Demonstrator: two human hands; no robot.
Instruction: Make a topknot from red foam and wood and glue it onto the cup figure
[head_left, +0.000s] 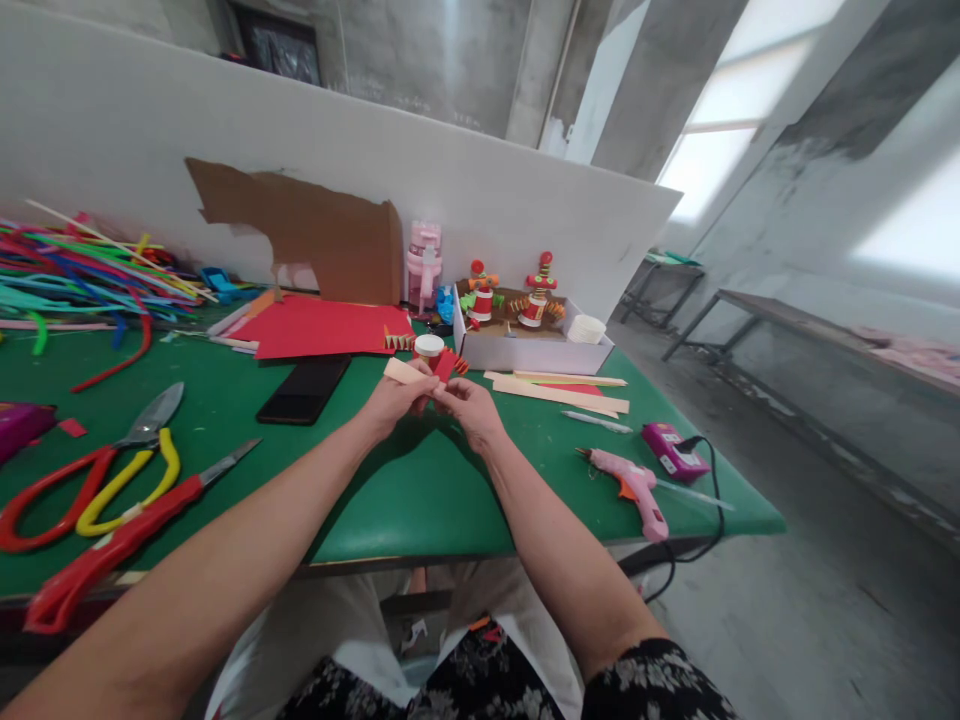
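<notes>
My left hand (403, 398) is closed, pinching a tan paper strip (402, 371) whose free end sticks out to the left. My right hand (472, 408) is closed too, its fingertips meeting the left ones where a red paper strip (447, 364) stands up against the tan one. How the two strips join is hidden by my fingers. Just beyond my hands is a small white-topped cup (430, 345). Zigzag-folded paper lies on either side of it, a tan-and-red piece (399, 342) to the left and a red-orange piece (460, 364) to the right.
A low box (525, 352) with two red paper figures stands behind. To the right lie paper strips (562, 392), a pink glue gun (634, 488) and its cord. Scissors (150, 420), a red-handled knife (161, 510), a phone (304, 390) and red sheets (315, 328) are left.
</notes>
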